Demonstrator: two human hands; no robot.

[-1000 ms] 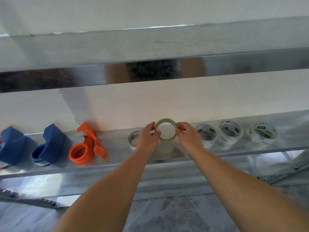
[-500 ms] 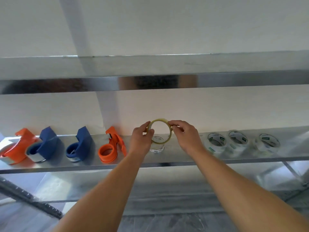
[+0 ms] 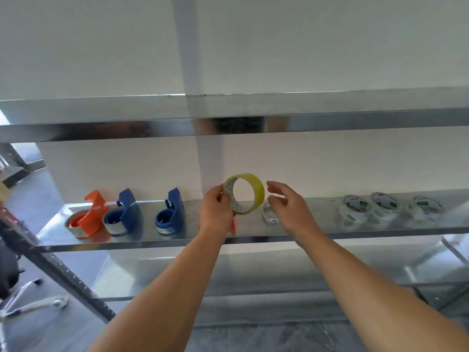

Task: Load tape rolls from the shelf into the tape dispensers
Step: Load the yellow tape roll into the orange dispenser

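Observation:
My left hand [image 3: 215, 210] pinches a yellow tape roll [image 3: 255, 193] by its left rim, held upright above the metal shelf [image 3: 317, 226]. My right hand [image 3: 285, 208] hovers just right of the roll with relaxed fingers, apart from it. An orange dispenser [image 3: 234, 224] sits mostly hidden behind my left hand. To the left stand two blue dispensers [image 3: 168, 213] [image 3: 123, 214] and another orange dispenser [image 3: 88, 214], each holding a roll. A clear tape roll [image 3: 269, 214] lies under my right hand; three more clear rolls [image 3: 355, 208] [image 3: 384, 203] [image 3: 427, 208] lie at the right.
An upper shelf edge [image 3: 228, 128] runs across above the hands. A slotted shelf upright [image 3: 58, 265] slants at the lower left, with a chair base [image 3: 30, 301] beyond it. A lower shelf [image 3: 253, 275] lies beneath.
My right hand has let go of the yellow roll and drawn slightly right. My left hand now holds it alone, turned more side-on. The view has shifted left.

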